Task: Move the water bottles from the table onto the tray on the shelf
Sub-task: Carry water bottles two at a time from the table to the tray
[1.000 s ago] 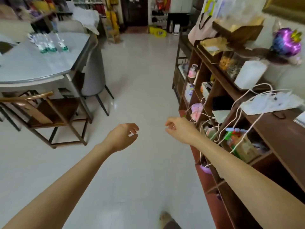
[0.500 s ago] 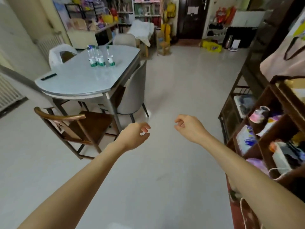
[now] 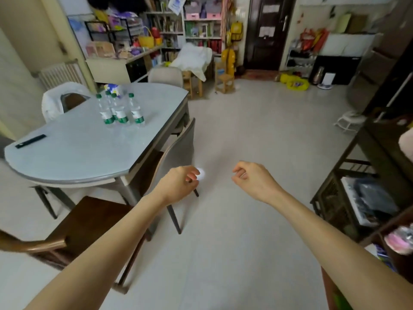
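Observation:
Several clear water bottles [image 3: 120,109] with green caps and green labels stand upright in a tight group on the far part of a pale grey table [image 3: 73,148] at the left. My left hand [image 3: 178,184] hovers over the floor beside the table's near right corner, fingers loosely curled, holding nothing. My right hand [image 3: 253,179] is level with it a little to the right, also loosely curled and holding nothing. Both hands are well short of the bottles. The dark wooden shelf [image 3: 357,198] runs along the right edge; no tray shows in this view.
A grey chair [image 3: 178,153] is tucked at the table's right side and a brown wooden chair [image 3: 73,229] at its near end. A black remote [image 3: 30,141] lies on the table. Pale tiled floor stretches ahead toward a dark door and cluttered bookshelves.
The view has swung left, away from the shelf and toward the table. The table and bottles now sit closer and more central. Both hands stay held out in front, holding nothing.

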### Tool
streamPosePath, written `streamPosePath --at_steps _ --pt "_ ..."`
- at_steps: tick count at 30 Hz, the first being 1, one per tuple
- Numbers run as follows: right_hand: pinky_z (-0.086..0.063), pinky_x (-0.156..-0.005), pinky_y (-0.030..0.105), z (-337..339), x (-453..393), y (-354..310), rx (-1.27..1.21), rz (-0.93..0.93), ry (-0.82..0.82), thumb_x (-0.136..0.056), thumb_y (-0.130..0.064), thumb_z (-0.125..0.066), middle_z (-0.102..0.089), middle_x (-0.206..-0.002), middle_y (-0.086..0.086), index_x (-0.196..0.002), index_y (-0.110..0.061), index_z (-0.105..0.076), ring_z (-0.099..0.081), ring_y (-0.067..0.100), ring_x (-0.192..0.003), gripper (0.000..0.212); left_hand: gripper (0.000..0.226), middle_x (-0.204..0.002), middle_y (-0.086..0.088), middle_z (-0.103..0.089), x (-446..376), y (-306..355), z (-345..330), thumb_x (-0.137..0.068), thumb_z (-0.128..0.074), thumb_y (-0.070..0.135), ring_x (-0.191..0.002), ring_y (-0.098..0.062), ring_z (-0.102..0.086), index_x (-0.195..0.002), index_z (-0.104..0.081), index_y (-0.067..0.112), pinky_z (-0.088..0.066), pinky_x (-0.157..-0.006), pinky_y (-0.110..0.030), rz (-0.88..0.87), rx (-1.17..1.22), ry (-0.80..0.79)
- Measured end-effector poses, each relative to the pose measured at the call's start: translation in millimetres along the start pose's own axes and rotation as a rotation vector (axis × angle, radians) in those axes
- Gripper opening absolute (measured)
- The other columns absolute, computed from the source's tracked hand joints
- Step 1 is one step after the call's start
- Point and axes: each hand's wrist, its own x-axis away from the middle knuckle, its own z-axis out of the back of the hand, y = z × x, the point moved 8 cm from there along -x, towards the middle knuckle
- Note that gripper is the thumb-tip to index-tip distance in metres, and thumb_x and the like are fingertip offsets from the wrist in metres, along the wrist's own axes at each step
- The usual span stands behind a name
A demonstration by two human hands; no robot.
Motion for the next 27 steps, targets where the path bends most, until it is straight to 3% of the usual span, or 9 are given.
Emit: streamPosePath --at_steps 7,12,15,18,21,27 --pt "-0.052 -0.083 0.033 39 -160 50 -0.069 -0.023 0.034 -0.085 -0.016 -0.063 -0.070 -0.095 0.005 -0.102 -0.010 -0.066 -0.066 0.022 -0.086 0.018 0.026 -0.116 -0.006 -0.068 -178 1 22 -0.095 -0.058 0.018 -0.104 -0.016 -0.064 -0.119 -0.062 0.012 -0.050 -0.096 -0.032 -0.016 0.089 0.063" --pt "-0.047 -0.072 0.023 35 -300 79 -0.122 0.056 -0.029 -0.085 -0.018 -0.063 -0.062 -0.087 -0.003 -0.100 -0.013 -0.067 -0.060 0.014 -0.077 0.016 0.026 -0.113 -0.003 -0.069 -306 -33 29 -0.095 -0.058 0.018 -0.093 -0.006 -0.060 -0.119 -0.064 0.012 -0.042 -0.082 -0.012 0.041 0.105 0.147" --pt "-0.045 -0.070 0.022 24 -384 73 -0.124 0.123 -0.133 -0.086 -0.019 -0.063 -0.062 -0.087 -0.004 -0.101 -0.014 -0.067 -0.060 0.014 -0.076 0.016 0.025 -0.109 0.001 -0.069 -358 -63 42 -0.093 -0.059 0.021 -0.090 -0.004 -0.061 -0.115 -0.066 0.013 -0.039 -0.073 -0.001 0.178 0.181 0.207" --pt "-0.042 -0.070 0.021 10 -465 54 -0.101 0.212 -0.245 -0.086 -0.023 -0.063 -0.062 -0.087 -0.006 -0.101 -0.017 -0.066 -0.061 0.013 -0.078 0.016 0.023 -0.102 0.008 -0.070 -396 -99 64 -0.089 -0.059 0.032 -0.085 -0.001 -0.065 -0.106 -0.068 0.021 -0.041 -0.072 -0.004 0.312 0.226 0.316" --pt "-0.042 -0.073 0.021 -10 -535 26 -0.113 0.306 -0.319 -0.089 -0.023 -0.063 -0.061 -0.090 -0.006 -0.107 -0.016 -0.065 -0.060 0.013 -0.082 0.019 0.027 -0.119 0.001 -0.066 -419 -147 78 -0.092 -0.060 0.022 -0.098 -0.009 -0.063 -0.119 -0.062 0.016 -0.045 -0.083 -0.014 0.456 0.305 0.385" --pt "-0.044 -0.073 0.019 -91 -649 -47 -0.130 0.457 -0.496 -0.091 -0.026 -0.060 -0.065 -0.097 -0.005 -0.112 -0.016 -0.062 -0.061 0.012 -0.090 0.023 0.036 -0.129 -0.002 -0.057 -449 -261 109 -0.092 -0.061 0.024 -0.114 -0.020 -0.057 -0.127 -0.054 0.018 -0.047 -0.091 -0.029 0.704 0.347 0.577"
